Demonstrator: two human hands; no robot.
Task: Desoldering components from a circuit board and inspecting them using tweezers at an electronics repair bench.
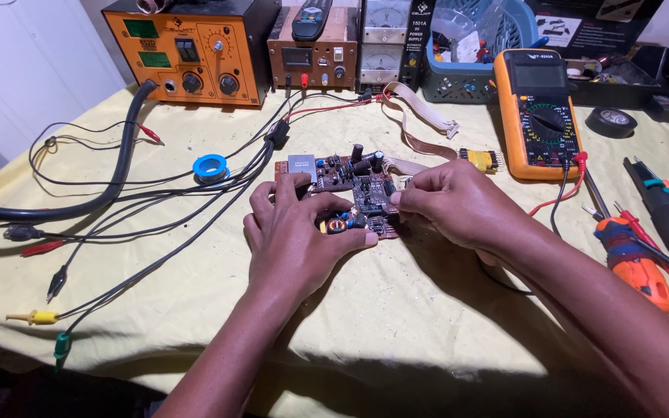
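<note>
Both hands grip the brown, component-studded circuit board (354,193) mid-table: left hand (296,236) clasping its near-left edge, right hand (447,203) pinching its right edge.

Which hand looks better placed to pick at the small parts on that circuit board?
The right hand, probably: its pinched fingertips already touch the right edge of the circuit board. The left hand lies across the board's near side, seemingly steadying it.

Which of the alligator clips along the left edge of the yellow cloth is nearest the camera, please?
The green alligator clip, lowest at the cloth's front edge; the yellow clip lies just above it, the black and red ones farther back.
</note>
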